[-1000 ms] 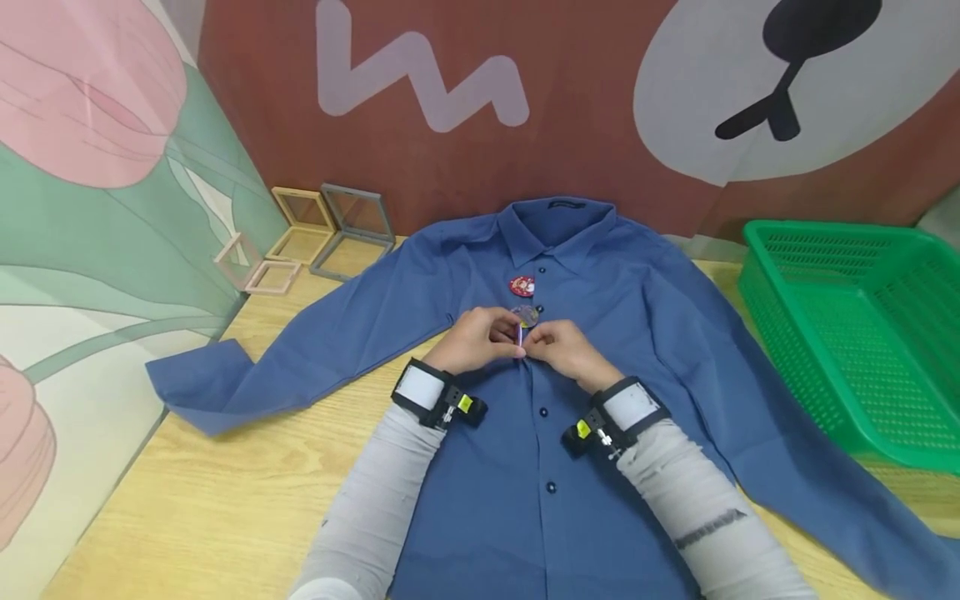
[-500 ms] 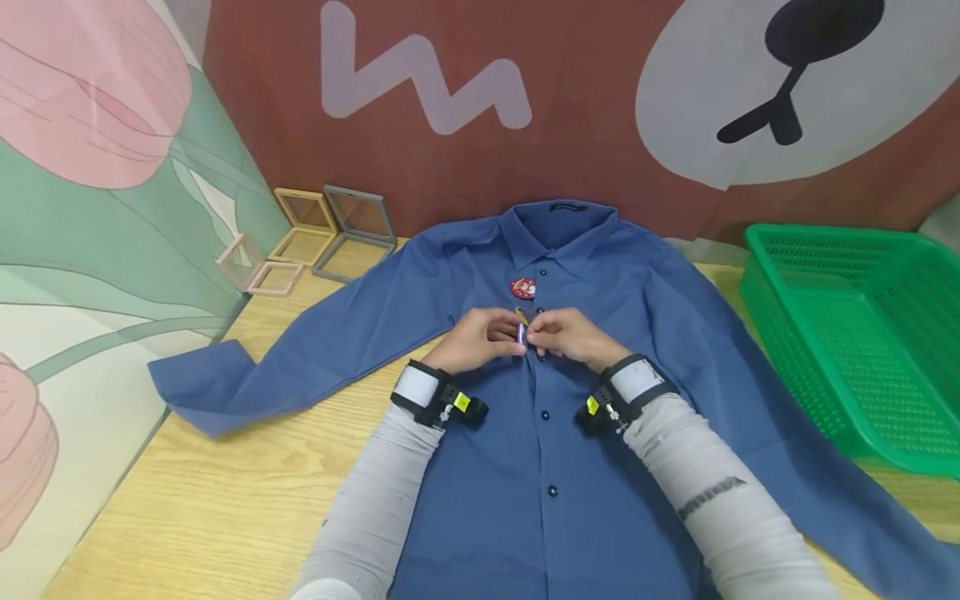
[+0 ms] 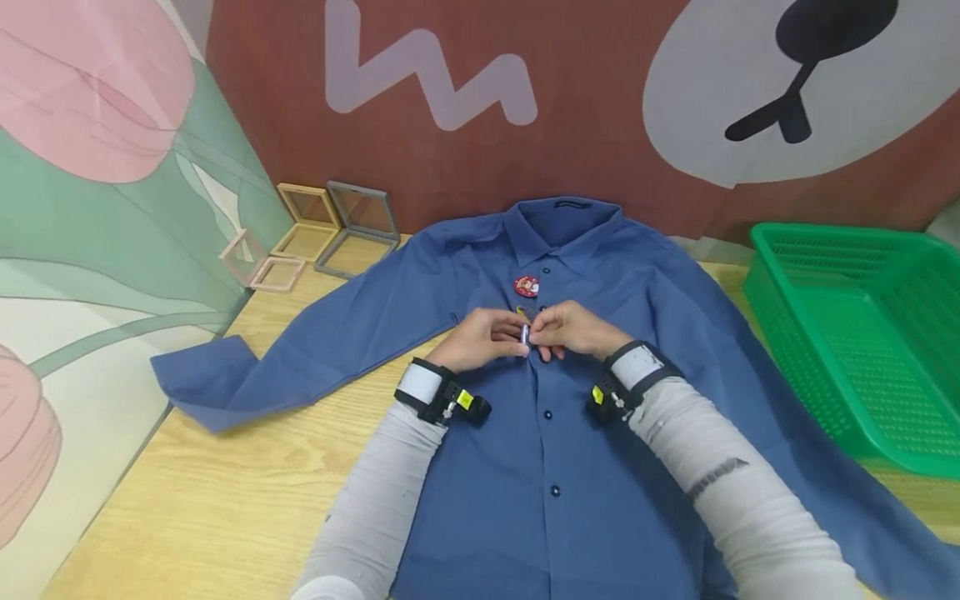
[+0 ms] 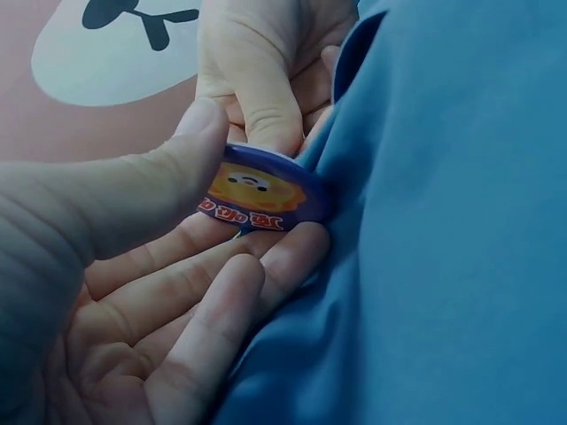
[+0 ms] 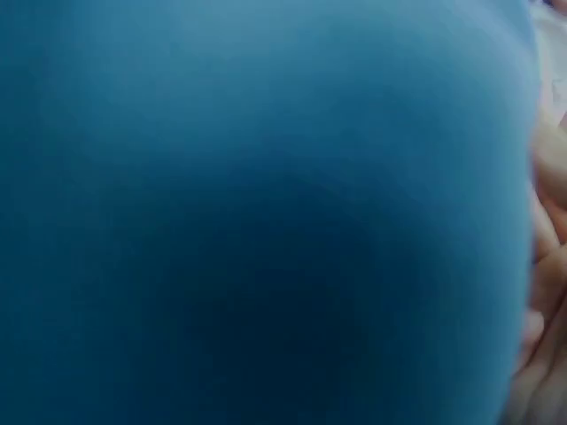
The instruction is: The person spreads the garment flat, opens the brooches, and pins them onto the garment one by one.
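A blue button-up shirt [image 3: 480,467] lies spread on the table. Over its front placket my left hand [image 3: 483,340] pinches a round button badge [image 4: 257,190], purple with a yellow cartoon face, thumb on one side and fingers below. The badge stands on edge, close against a raised fold of the shirt. My right hand [image 3: 573,329] pinches at the back of the badge, its thumb [image 4: 270,124] right at the rim beside the cloth; the pin is hidden. Another badge [image 3: 525,313] shows just above the hands, and a red badge [image 3: 527,286] sits higher on the placket.
A green plastic basket [image 3: 787,375] stands at the right, beside the shirt's sleeve. Three small open frames, one yellow [image 3: 307,237], one grey [image 3: 356,250] and one pink [image 3: 277,273], stand at the back left near the wall. Blue cloth fills most of the right wrist view.
The right hand has shifted slightly up and to the right, its fingers now closer over the back of the badge. The left hand keeps its pinch on the badge nearly in place.
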`<state>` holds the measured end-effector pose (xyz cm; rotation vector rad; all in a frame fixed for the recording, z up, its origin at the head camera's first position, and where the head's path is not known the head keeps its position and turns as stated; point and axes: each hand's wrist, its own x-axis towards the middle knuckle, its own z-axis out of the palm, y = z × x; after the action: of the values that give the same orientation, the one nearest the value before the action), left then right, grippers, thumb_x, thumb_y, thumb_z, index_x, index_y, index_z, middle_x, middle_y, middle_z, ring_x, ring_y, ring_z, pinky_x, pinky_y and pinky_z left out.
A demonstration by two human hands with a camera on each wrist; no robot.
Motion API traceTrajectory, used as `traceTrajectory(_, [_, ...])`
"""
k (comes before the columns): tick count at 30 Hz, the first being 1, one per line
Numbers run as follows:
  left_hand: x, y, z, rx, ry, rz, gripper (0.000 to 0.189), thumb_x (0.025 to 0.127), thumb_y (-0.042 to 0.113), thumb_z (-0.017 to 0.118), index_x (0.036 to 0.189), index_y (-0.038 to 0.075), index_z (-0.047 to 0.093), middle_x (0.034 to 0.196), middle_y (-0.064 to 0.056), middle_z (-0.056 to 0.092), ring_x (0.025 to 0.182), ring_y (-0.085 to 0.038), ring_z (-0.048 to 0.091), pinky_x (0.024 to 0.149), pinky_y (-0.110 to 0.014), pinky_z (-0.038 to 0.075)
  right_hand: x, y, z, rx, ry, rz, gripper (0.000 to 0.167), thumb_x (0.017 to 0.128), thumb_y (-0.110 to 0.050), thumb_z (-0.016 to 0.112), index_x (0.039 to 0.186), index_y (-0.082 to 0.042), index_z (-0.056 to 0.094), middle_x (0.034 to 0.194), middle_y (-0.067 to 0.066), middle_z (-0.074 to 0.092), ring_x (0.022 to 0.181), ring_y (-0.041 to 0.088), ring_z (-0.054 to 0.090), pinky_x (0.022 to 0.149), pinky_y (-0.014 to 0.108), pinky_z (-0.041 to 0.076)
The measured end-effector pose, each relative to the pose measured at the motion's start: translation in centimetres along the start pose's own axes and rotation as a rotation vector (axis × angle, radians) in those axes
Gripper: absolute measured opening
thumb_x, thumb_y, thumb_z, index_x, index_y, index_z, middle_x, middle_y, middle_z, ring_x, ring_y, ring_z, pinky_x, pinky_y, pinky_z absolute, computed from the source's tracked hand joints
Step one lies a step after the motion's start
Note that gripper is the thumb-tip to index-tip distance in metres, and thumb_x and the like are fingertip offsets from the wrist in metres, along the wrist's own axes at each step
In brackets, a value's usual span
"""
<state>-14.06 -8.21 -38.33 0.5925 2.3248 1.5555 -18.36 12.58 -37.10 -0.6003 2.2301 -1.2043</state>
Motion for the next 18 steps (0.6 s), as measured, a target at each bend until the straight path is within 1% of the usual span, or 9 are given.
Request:
traceTrajectory(3, [0.09,-0.14,-0.03,0.004,-0.004,0.005,0.045,0.091,0.009,0.071,0.133,-0.003,0.059,0.129,-0.02,0.065,0.119,-0.03,0.065,0.094,-0.025,0.055,0.26,-0.15,-0.16,-0.023,-0.034,0.0,0.017,0.097,-0.008,0.062,0.088,0.005,0.068,0.06,0.004,0.063,0.048,0.012,0.052,0.05,0.025,0.044])
traceTrajectory(6, [0.21,-0.06,0.1,0.024,-0.005,0.011,0.045,0.091,0.009,0.072,0.132,-0.003,0.059,0.128,-0.02,0.066,0.119,-0.03,0.065,0.093,-0.024,0.055,0.27,-0.3,-0.25,-0.033,-0.043,-0.004,0.017,0.097,-0.007,0.062,0.087,0.005,0.069,0.06,0.005,0.064,0.047,0.012,0.052,0.049,0.025,0.045])
traceTrajectory(9, [0.23,0.15,0.22,0.045,0.0,0.005,0.044,0.091,0.009,0.072,0.131,-0.003,0.06,0.128,-0.02,0.066,0.118,-0.029,0.066,0.092,-0.023,0.055,0.26,-0.47,-0.21,-0.04,-0.034,-0.004,0.017,0.096,-0.006,0.063,0.086,0.006,0.069,0.059,0.005,0.064,0.047,0.012,0.052,0.048,0.025,0.045])
traceTrajectory(15, [0.21,0.26,0.43,0.048,0.006,-0.017,0.046,0.09,0.006,0.072,0.133,-0.005,0.058,0.128,-0.021,0.065,0.116,-0.029,0.067,0.089,-0.021,0.056,0.24,-0.56,0.22,-0.034,0.003,0.025,0.017,0.094,-0.006,0.065,0.085,0.008,0.069,0.057,0.003,0.063,0.046,0.011,0.053,0.048,0.024,0.046])
traceTrajectory(18, [0.12,0.24,0.42,0.071,0.016,-0.004,0.045,0.089,0.007,0.073,0.131,-0.003,0.06,0.125,-0.02,0.067,0.112,-0.027,0.069,0.088,-0.021,0.056,0.2,-0.49,0.5,-0.024,0.024,0.03,0.015,0.093,-0.004,0.066,0.085,0.008,0.069,0.057,0.003,0.062,0.047,0.011,0.054,0.049,0.024,0.046])
